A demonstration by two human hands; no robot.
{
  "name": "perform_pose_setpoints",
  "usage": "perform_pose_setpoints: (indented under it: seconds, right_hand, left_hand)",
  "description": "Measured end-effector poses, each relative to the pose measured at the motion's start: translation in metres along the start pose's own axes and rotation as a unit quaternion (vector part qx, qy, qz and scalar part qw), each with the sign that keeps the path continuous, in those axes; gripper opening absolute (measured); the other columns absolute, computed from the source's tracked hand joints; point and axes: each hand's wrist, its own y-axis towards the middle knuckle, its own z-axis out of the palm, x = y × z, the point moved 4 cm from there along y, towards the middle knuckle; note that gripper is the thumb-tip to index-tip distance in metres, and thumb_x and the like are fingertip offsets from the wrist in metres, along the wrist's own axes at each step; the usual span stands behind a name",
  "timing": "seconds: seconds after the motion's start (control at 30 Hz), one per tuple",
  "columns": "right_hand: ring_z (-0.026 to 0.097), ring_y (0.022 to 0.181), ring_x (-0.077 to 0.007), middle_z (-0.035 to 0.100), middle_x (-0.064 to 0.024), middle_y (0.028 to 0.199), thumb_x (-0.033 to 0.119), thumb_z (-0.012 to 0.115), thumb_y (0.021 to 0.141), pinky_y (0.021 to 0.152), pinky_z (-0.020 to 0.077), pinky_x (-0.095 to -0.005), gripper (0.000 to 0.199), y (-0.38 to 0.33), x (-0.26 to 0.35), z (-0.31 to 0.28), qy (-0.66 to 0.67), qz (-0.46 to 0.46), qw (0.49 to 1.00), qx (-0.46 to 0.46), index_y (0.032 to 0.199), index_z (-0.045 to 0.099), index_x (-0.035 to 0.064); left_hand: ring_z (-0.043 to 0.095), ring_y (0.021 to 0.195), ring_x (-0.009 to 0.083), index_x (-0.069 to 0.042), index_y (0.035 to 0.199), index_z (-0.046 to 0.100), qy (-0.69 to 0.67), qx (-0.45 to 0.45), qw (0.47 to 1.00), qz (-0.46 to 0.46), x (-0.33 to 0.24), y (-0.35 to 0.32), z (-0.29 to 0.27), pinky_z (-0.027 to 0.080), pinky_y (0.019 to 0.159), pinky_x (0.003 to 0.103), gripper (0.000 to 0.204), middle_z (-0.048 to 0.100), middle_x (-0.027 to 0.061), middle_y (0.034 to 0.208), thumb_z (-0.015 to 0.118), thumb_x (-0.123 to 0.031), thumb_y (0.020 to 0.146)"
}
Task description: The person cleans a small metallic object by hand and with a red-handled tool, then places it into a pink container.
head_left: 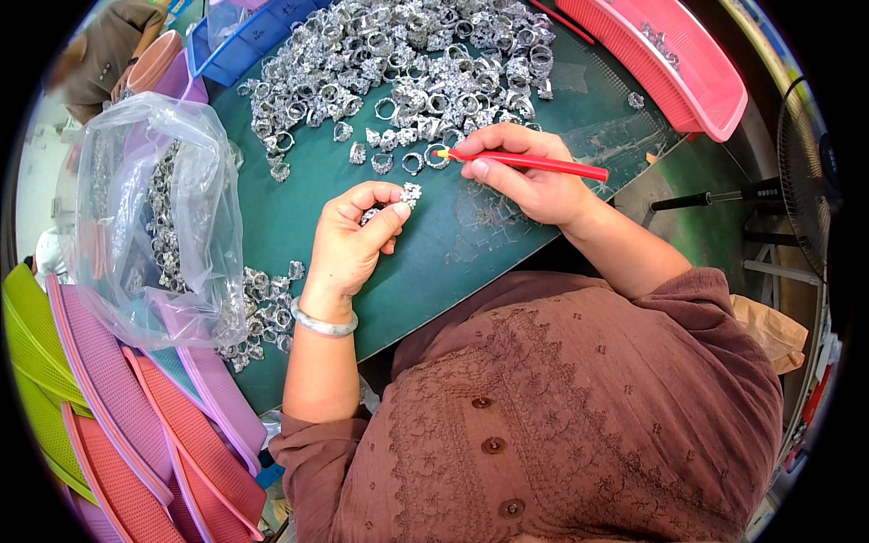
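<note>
Between the thumb and fingertips of my left hand (348,242), a silvery ring with a clustered, stone-like top (411,194) is pinched; more silvery pieces show inside the curled fingers. My right hand (539,176) grips a slim red pen-shaped tool (566,166) with a yellow section near its tip. That tip points left, over or beside a loose ring (435,157) on the green table; whether they touch I cannot tell. Just beyond both hands spreads a large heap of similar silvery rings (407,54), with several single ones along its near edge.
A clear plastic bag (204,217) with silvery pieces stands at the left, beside a smaller ring pile (267,303). Stacked coloured baskets (109,389) fill the lower left. A blue crate (244,45) and pink basket (697,81) flank the heap. A fan (801,181) stands right; another person (113,50) sits far left.
</note>
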Motion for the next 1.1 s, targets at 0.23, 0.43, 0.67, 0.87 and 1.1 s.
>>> perform_pose_setpoints:
  seconds: [0.23, 0.43, 0.67, 0.87, 1.1]
  right_hand:
    - [0.057, 0.079, -0.0105, 0.062, -0.0051, 0.086, 0.005, 0.06, 0.08, 0.07, 0.0457, -0.0231, 0.013, -0.001, -0.003, 0.001, 0.019, 0.018, 1.0, -0.014, 0.092, 0.062, 0.0011]
    - [0.058, 0.08, -0.0104, 0.062, -0.0057, 0.087, 0.006, 0.06, 0.08, 0.07, 0.0456, -0.0229, 0.013, -0.001, 0.0, 0.0, 0.012, 0.025, 1.0, -0.015, 0.092, 0.062, 0.0013]
    - [0.059, 0.073, -0.0232, 0.061, -0.0088, 0.082, 0.001, 0.061, 0.073, 0.065, 0.0465, -0.0313, 0.02, -0.001, 0.023, -0.033, -0.407, -0.222, 0.885, -0.046, 0.093, 0.061, 0.0062]
    - [0.055, 0.083, -0.0254, 0.055, -0.0068, 0.084, 0.002, 0.053, 0.073, 0.075, 0.0404, -0.0359, 0.025, -0.01, 0.007, -0.077, -0.594, -0.098, 0.793, -0.093, 0.097, 0.059, 0.0071]
    - [0.053, 0.089, -0.0266, 0.055, -0.0091, 0.091, -0.001, 0.049, 0.075, 0.079, 0.0393, -0.036, 0.03, -0.012, 0.005, -0.083, -0.616, -0.013, 0.784, -0.077, 0.104, 0.056, 0.0052]
  left_hand:
    - [0.046, 0.052, 0.0045, -0.003, 0.085, 0.06, 0.008, 0.005, 1.0, 0.008, 0.001, 0.001, -0.001, 0.037, 0.046, 0.017, 0.006, 0.054, -0.0006, 0.065, 0.062, -0.006, 0.08]
    - [0.047, 0.052, 0.0046, -0.003, 0.085, 0.06, 0.011, 0.004, 1.0, 0.013, 0.0, 0.0, 0.0, 0.037, 0.046, 0.017, 0.007, 0.054, -0.0005, 0.065, 0.062, -0.006, 0.079]
    - [0.047, 0.052, 0.0048, -0.002, 0.085, 0.06, 0.022, 0.004, 0.999, 0.024, 0.0, 0.0, -0.001, 0.038, 0.047, 0.017, 0.007, 0.054, -0.0005, 0.065, 0.062, -0.006, 0.08]
    - [0.047, 0.054, 0.0043, -0.002, 0.085, 0.06, 0.022, 0.009, 0.999, 0.042, 0.0, 0.0, -0.001, 0.038, 0.048, 0.017, 0.006, 0.054, -0.0006, 0.066, 0.061, -0.006, 0.08]
    - [0.047, 0.054, 0.0042, -0.003, 0.085, 0.06, 0.027, -0.002, 0.998, 0.058, 0.0, 0.0, -0.001, 0.039, 0.048, 0.017, 0.006, 0.054, -0.0008, 0.067, 0.062, -0.005, 0.079]
